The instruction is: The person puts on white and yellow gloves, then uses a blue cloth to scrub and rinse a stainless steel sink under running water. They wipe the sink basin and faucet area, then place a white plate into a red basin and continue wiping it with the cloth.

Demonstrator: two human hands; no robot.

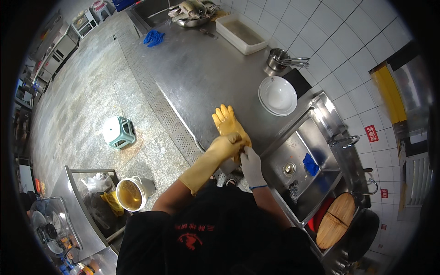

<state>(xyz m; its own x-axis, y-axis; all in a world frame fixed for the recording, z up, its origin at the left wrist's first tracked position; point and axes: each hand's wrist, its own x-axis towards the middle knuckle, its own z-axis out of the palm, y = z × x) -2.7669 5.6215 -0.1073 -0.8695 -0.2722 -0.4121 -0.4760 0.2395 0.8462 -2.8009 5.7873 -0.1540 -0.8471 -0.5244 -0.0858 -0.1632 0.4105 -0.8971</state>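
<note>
A long yellow rubber glove covers my left hand (225, 147), whose fingers are closed on the cuff part of a second yellow rubber glove (228, 123). That second glove lies palm up over the near edge of the stainless steel counter (199, 75), its fingers pointing away from me. My right hand (251, 165), in a thin whitish knit glove with a blue edge at the wrist, has its fingertips at the same cuff, touching my left hand's fingers. The cuff's opening is partly hidden by both hands.
White bowls (277, 96), a steel pot with utensils (277, 58), a white plastic tub (242, 34) and a bowl of fish (192, 17) stand on the counter. A steel sink (292, 151) lies right, holding a blue cloth (310, 165). A bucket (132, 194) and stool (118, 132) stand left.
</note>
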